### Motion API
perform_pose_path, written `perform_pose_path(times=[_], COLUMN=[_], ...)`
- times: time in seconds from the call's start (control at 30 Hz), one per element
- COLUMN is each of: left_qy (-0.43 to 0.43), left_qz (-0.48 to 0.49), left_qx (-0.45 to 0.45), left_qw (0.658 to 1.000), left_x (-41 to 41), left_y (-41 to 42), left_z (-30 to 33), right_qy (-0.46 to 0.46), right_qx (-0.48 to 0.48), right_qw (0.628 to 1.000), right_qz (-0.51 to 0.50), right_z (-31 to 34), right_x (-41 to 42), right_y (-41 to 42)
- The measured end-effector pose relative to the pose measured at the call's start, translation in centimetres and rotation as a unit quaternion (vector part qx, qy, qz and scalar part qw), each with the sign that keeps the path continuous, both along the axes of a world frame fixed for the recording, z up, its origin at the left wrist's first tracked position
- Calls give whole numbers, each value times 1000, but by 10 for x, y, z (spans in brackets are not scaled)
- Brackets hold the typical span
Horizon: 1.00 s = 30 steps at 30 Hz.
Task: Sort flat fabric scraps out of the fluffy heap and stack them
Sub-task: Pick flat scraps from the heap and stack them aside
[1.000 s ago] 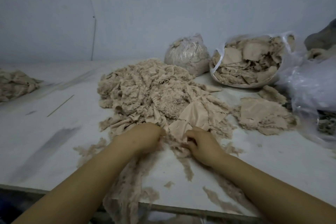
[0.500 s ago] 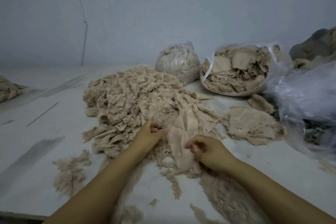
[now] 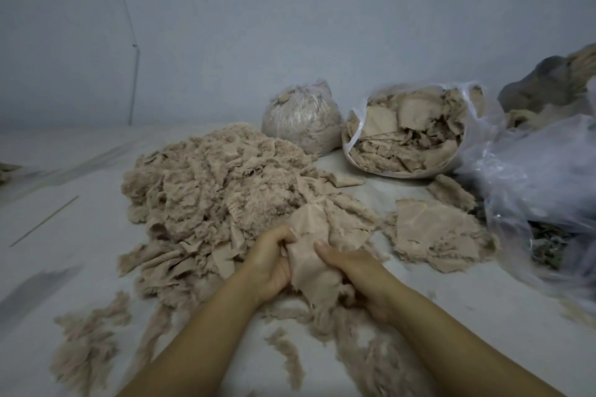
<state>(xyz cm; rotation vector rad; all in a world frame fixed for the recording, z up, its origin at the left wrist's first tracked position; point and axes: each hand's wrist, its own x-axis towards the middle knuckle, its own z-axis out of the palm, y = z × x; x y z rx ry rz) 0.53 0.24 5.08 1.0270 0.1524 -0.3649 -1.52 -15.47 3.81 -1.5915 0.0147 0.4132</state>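
Both your hands grip one scrap [image 3: 311, 235] at the heap's [image 3: 219, 190] near edge: left hand [image 3: 272, 259], right hand [image 3: 351, 271]. Stack [image 3: 435, 232] lies right, nearer your right hand.

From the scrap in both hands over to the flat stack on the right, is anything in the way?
Nothing visible blocks it. The left hand and right hand both grip the flat scrap at the fluffy heap's near edge. Between it and the stack of flat scraps lies only the heap's low ragged fringe and bare table.
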Motion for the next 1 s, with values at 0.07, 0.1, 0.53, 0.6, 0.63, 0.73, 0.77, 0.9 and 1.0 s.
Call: perform_pose_path(times=[0.07, 0.1, 0.53, 0.6, 0.63, 0.73, 0.77, 0.9, 1.0], left_qy=[-4, -10, -69, -134, -180, -338, -360, -338, -288], left_qz=[-1, 4, 216, 241, 253, 239, 173, -21, -66], left_qx=[46, 66, 169, 279, 356, 421, 405, 314, 265], left_qw=[999, 998, 959, 920, 881, 807, 822, 887, 918], left_x=[0, 2, 25, 27, 26, 13, 10, -1, -3], left_y=[-3, -4, -2, 6, 7, 1, -4, -27, -24], left_z=[-3, -6, -21, -23, -23, -17, -14, -6, -10], right_qy=[-30, -48, -158, -141, -139, -151, -158, -188, -143], right_qx=[95, 124, 57, 101, 115, 109, 111, 111, 162], right_qw=[994, 987, 979, 978, 977, 978, 977, 969, 969], right_qz=[-53, -86, -114, -117, -117, -99, -90, -118, -117], right_z=[-5, -6, -15, -14, -13, -10, -9, -12, -14], right_x=[3, 4, -3, -3, -3, -2, -2, -3, -2], right_y=[1, 1, -3, -8, -10, -9, -9, -5, -6])
